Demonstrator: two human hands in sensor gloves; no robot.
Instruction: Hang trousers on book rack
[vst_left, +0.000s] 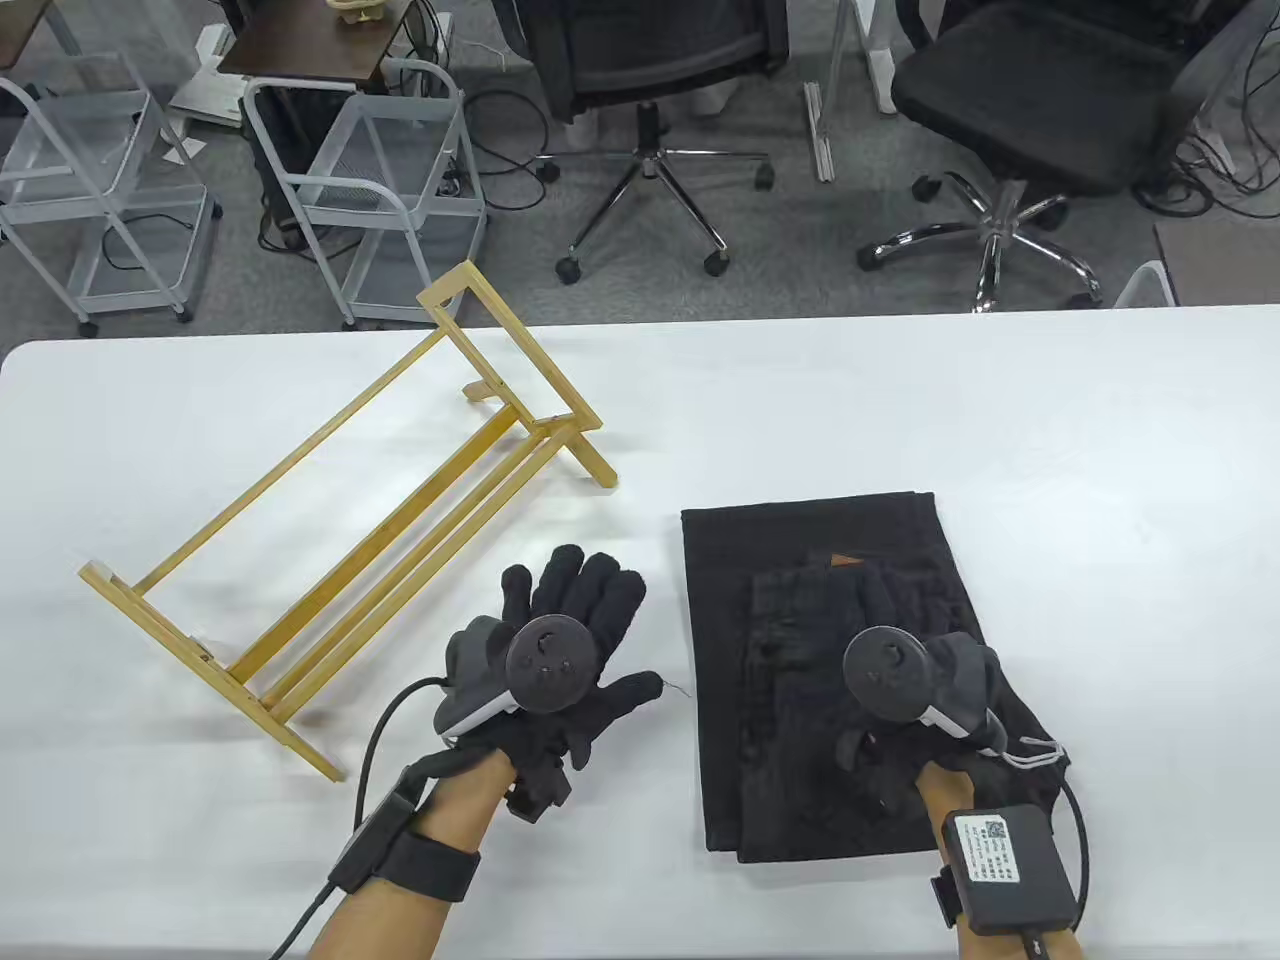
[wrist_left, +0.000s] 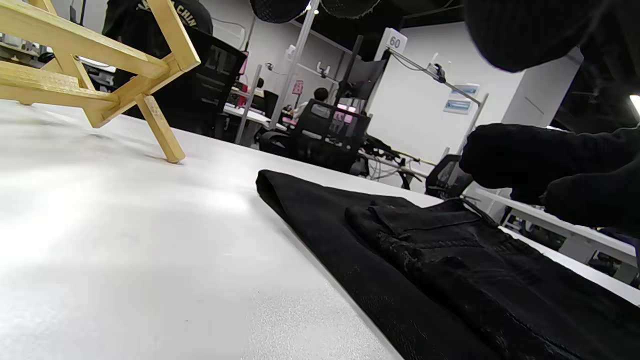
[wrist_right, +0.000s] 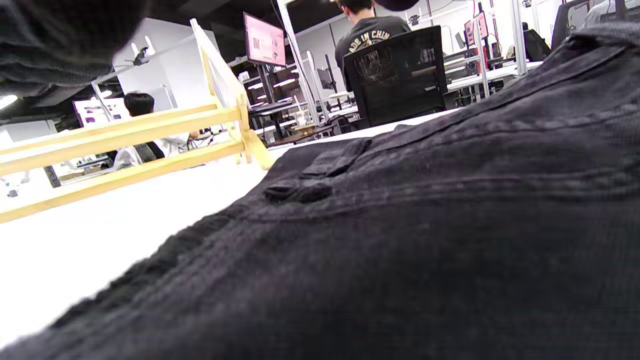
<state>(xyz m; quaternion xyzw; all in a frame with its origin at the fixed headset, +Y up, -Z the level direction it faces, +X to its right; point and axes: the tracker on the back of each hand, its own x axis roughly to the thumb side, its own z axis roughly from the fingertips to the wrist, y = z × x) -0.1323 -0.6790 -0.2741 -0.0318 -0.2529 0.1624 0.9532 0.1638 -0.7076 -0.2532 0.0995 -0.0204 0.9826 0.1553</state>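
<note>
Right hand (vst_left: 905, 690) rests on folded black trousers (vst_left: 800, 600) near the tabletop's (vst_left: 1100, 450) front edge, its grip hidden; left hand (vst_left: 560, 650) hovers spread and empty beside the wooden rack (vst_left: 330, 540), seemingly ready to help lift.

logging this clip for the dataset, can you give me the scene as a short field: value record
trousers: black trousers, folded flat on the white table, right of centre
book rack: wooden book rack stands on the table's left side, nothing hung on it
left hand: left hand fingers spread, between rack and trousers, holding nothing
right hand: right hand over the near part of the trousers; grip cannot be told
task state: trousers not yet on the rack
background: office chairs and wire carts beyond the table
</note>
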